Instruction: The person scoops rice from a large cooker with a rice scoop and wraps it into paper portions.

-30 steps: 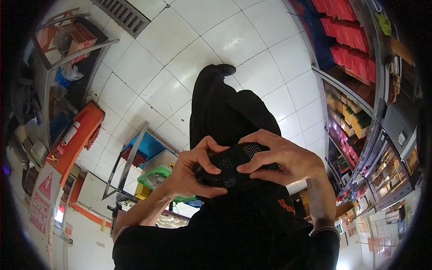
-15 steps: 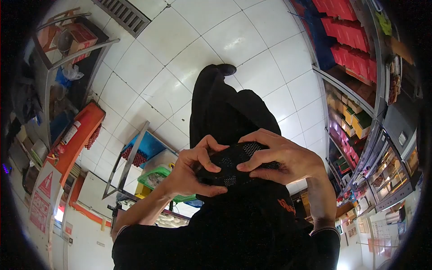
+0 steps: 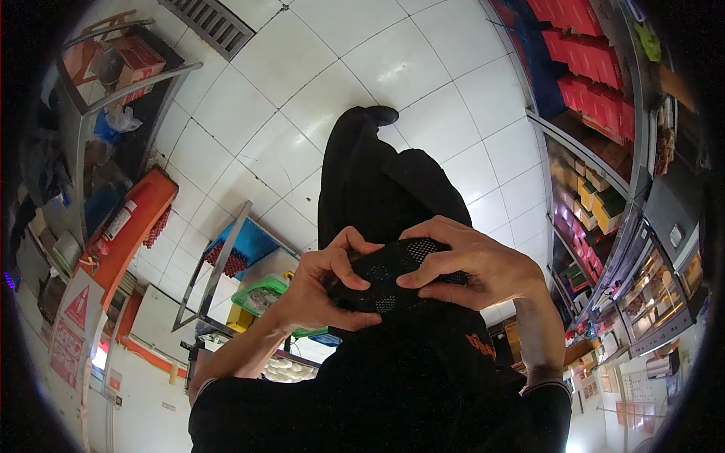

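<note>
In front of my body, between both hands, is a black mesh cap (image 3: 389, 273) with pale light showing through its perforated panels. My left hand (image 3: 332, 279) grips the cap's left side, thumb and fingers curled round the edge. On the other side, my right hand (image 3: 472, 264) pinches the cap with bent fingers, its fingertips near the middle. Parts of the cap are covered by the fingers, and its lower edge merges with my black shirt (image 3: 423, 377).
White floor tiles (image 3: 302, 98) lie ahead, with a drain grate (image 3: 208, 26) at the upper left. An orange bench (image 3: 132, 241) and a metal frame (image 3: 215, 272) by a green basket (image 3: 264, 291) stand left. On the right, shelves hold red boxes (image 3: 581, 60).
Both hands keep the same hold on the cap. The view has shifted very slightly; nothing else visibly differs.
</note>
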`<state>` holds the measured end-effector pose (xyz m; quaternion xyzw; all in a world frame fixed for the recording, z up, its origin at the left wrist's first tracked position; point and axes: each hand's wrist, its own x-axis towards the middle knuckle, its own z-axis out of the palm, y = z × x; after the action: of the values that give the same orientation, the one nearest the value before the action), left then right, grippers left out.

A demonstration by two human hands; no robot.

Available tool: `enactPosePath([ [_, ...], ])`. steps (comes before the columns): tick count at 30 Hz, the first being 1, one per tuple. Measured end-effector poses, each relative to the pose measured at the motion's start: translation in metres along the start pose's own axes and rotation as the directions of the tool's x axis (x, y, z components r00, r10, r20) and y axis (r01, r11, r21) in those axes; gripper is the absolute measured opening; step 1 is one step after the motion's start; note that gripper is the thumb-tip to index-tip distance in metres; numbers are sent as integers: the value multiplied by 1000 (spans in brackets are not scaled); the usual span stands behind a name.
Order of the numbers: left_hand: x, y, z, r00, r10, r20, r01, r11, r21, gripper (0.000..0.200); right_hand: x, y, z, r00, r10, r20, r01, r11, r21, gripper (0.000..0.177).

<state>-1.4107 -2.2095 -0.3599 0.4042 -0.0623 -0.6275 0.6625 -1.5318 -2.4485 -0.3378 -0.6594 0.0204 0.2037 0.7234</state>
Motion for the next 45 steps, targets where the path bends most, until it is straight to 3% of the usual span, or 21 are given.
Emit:
enactPosePath([
  [27,6,-5,3,1000,2,5,-2,1000,15,38,-3,2,-5,1000,-9,2,9,1000,-29,34],
  [37,1,-21,8,995,97,-26,-98,994,-58,41,0,7,-8,999,29,41,-28,999,-17,36],
  [40,-4,-29,3,981,19,-195,4,993,117,40,13,18,-4,999,31,-36,-32,999,-31,26],
  [42,-10,-52,-3,925,-35,-378,106,980,167,32,18,29,11,976,82,-200,-116,979,-166,23],
  [44,-6,-61,-8,856,67,-513,198,874,445,33,22,47,25,930,147,-337,-206,968,-145,22],
  [45,-7,-50,-5,818,8,-576,310,837,451,27,23,50,31,910,144,-389,-188,979,-77,21],
])
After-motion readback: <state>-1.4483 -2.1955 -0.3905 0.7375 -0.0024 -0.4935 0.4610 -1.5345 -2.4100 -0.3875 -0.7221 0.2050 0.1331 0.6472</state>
